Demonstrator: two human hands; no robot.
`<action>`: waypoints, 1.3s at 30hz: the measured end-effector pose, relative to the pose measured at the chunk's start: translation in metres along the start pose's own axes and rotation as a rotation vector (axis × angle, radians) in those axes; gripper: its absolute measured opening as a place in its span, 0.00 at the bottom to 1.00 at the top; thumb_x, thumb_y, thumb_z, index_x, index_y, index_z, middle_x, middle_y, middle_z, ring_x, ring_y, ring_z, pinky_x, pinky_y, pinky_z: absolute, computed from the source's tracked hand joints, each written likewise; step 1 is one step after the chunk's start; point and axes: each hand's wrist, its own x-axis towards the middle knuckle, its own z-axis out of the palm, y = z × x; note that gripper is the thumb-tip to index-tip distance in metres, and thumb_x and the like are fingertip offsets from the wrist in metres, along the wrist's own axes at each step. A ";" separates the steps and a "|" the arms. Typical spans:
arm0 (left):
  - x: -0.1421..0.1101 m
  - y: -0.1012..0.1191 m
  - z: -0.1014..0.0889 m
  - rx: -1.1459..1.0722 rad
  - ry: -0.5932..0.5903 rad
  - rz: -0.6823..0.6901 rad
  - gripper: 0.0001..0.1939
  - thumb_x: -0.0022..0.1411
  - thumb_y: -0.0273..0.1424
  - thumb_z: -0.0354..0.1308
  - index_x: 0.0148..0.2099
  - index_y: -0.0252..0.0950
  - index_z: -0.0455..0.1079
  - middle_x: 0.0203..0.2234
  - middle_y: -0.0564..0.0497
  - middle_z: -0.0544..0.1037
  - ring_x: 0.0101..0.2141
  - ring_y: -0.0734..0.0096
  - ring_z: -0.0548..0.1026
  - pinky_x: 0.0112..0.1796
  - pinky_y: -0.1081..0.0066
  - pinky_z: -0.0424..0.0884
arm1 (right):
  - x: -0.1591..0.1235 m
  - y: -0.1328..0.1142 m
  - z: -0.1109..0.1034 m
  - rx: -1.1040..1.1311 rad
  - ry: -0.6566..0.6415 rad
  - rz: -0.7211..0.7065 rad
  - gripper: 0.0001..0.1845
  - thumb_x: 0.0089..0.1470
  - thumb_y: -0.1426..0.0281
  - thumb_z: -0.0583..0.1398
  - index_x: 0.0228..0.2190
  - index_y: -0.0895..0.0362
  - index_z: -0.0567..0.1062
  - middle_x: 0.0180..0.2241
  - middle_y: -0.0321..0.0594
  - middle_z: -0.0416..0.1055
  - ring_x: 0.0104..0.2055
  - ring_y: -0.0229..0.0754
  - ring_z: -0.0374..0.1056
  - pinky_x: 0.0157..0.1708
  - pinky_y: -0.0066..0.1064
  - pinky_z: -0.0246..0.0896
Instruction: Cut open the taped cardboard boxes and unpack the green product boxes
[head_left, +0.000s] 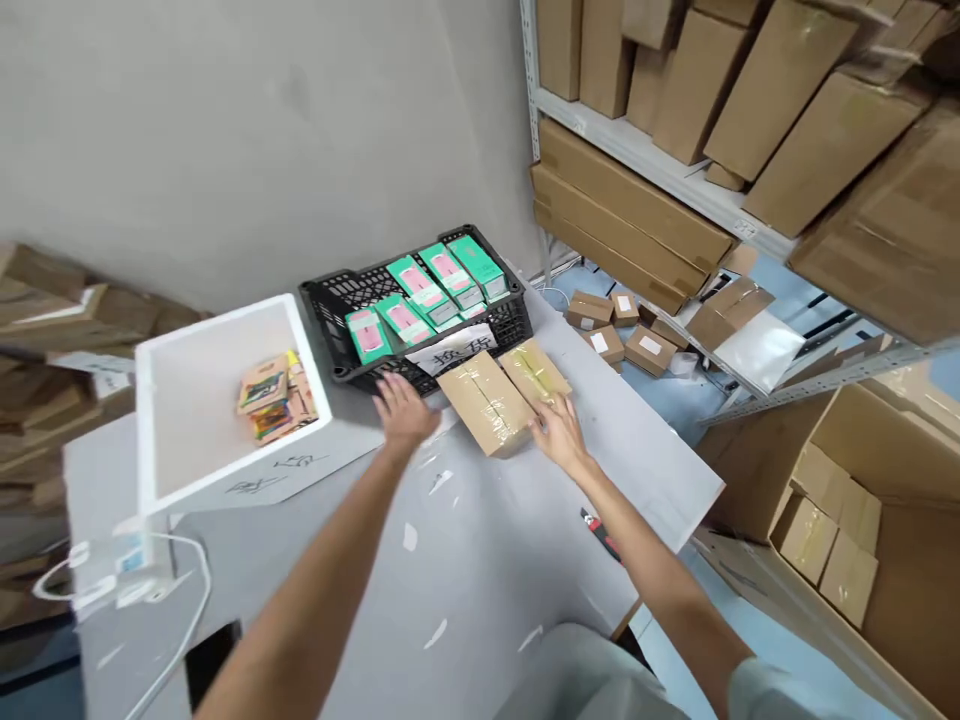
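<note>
My left hand is open, fingers spread, at the front edge of a black plastic crate. The crate holds several green-and-pink boxes and bears a white paper label with handwriting. To the right of that hand, a taped cardboard box lies on the table against the crate. My right hand grips the near end of a second, smaller cardboard box beside it, thumb close to the first box. The undersides of both boxes are hidden.
A white foam box with small colourful packs stands at left. A white power strip with cables lies in front. A red-and-black cutter is near my right forearm. Shelves and a large carton fill the right side.
</note>
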 end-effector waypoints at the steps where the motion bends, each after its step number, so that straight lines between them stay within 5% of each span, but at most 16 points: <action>1: -0.036 0.010 0.016 -0.045 -0.029 0.016 0.58 0.66 0.33 0.61 0.86 0.12 0.35 0.83 0.14 0.41 0.84 0.30 0.36 0.78 0.28 0.37 | 0.006 0.008 0.001 -0.041 -0.042 0.048 0.30 0.74 0.64 0.63 0.73 0.54 0.77 0.79 0.56 0.64 0.83 0.63 0.54 0.80 0.60 0.56; 5: -0.208 0.026 0.085 -0.206 -0.139 -0.001 0.56 0.68 0.34 0.57 0.88 0.20 0.35 0.84 0.22 0.46 0.84 0.32 0.37 0.80 0.33 0.38 | 0.039 0.028 0.008 -0.048 -0.103 0.215 0.28 0.75 0.62 0.62 0.71 0.49 0.79 0.84 0.53 0.52 0.87 0.69 0.41 0.80 0.74 0.47; 9: -0.367 -0.001 0.129 -0.218 -0.256 -0.036 0.56 0.69 0.34 0.54 0.89 0.30 0.31 0.86 0.30 0.45 0.83 0.45 0.34 0.81 0.41 0.40 | 0.051 0.032 0.007 0.063 0.008 0.247 0.30 0.58 0.64 0.74 0.62 0.52 0.86 0.81 0.58 0.57 0.83 0.72 0.53 0.78 0.65 0.57; 11: -0.424 -0.022 0.135 -0.226 -0.282 -0.125 0.55 0.70 0.34 0.52 0.90 0.33 0.28 0.86 0.32 0.45 0.83 0.48 0.34 0.81 0.42 0.41 | 0.043 0.032 -0.001 0.073 0.084 0.291 0.31 0.54 0.66 0.74 0.59 0.56 0.87 0.76 0.60 0.64 0.78 0.68 0.61 0.78 0.56 0.58; 15: -0.496 -0.069 0.130 -0.364 -0.154 -0.243 0.56 0.71 0.38 0.53 0.90 0.36 0.28 0.86 0.36 0.49 0.84 0.52 0.36 0.81 0.49 0.44 | -0.012 0.040 -0.027 0.031 0.234 0.369 0.40 0.56 0.65 0.70 0.67 0.66 0.79 0.74 0.71 0.62 0.77 0.73 0.61 0.80 0.60 0.52; 20: -0.551 -0.098 0.134 -0.663 0.024 -0.357 0.53 0.73 0.46 0.54 0.90 0.37 0.37 0.86 0.39 0.52 0.85 0.50 0.42 0.81 0.53 0.47 | -0.148 0.060 -0.059 -0.002 0.403 0.362 0.39 0.57 0.62 0.71 0.67 0.63 0.79 0.69 0.68 0.66 0.74 0.70 0.66 0.76 0.52 0.63; 24: -0.578 -0.085 0.134 -0.814 0.051 -0.416 0.50 0.71 0.43 0.57 0.87 0.28 0.49 0.83 0.31 0.58 0.84 0.45 0.48 0.82 0.50 0.48 | -0.252 0.060 -0.066 0.005 0.338 0.152 0.39 0.58 0.58 0.71 0.65 0.64 0.79 0.68 0.65 0.67 0.72 0.65 0.69 0.76 0.53 0.66; 27: -0.584 -0.077 0.127 -0.882 0.052 -0.416 0.47 0.71 0.41 0.61 0.86 0.34 0.53 0.82 0.36 0.61 0.84 0.46 0.52 0.82 0.51 0.50 | -0.307 0.048 -0.053 -0.012 0.173 -0.018 0.38 0.59 0.58 0.72 0.67 0.58 0.78 0.70 0.62 0.66 0.75 0.64 0.67 0.76 0.54 0.67; 33: -0.580 -0.092 0.113 -0.932 0.073 -0.398 0.49 0.68 0.36 0.64 0.85 0.34 0.54 0.82 0.34 0.61 0.83 0.42 0.53 0.82 0.46 0.50 | -0.369 0.018 -0.006 -0.131 -0.361 -0.458 0.37 0.62 0.60 0.74 0.69 0.53 0.78 0.75 0.60 0.63 0.82 0.69 0.55 0.81 0.66 0.57; 36: -0.577 -0.101 0.111 -0.943 0.084 -0.393 0.49 0.66 0.35 0.67 0.84 0.36 0.57 0.80 0.35 0.66 0.82 0.41 0.56 0.81 0.45 0.53 | -0.375 0.008 0.013 -0.205 -0.632 -0.608 0.38 0.60 0.66 0.75 0.69 0.54 0.78 0.77 0.59 0.62 0.85 0.71 0.48 0.80 0.72 0.53; 39: -0.573 -0.107 0.114 -0.930 0.062 -0.388 0.47 0.64 0.34 0.66 0.82 0.36 0.60 0.77 0.35 0.71 0.80 0.42 0.62 0.79 0.46 0.57 | -0.363 0.003 0.023 -0.228 -0.764 -0.662 0.38 0.59 0.71 0.73 0.69 0.56 0.77 0.79 0.60 0.60 0.86 0.69 0.45 0.81 0.69 0.52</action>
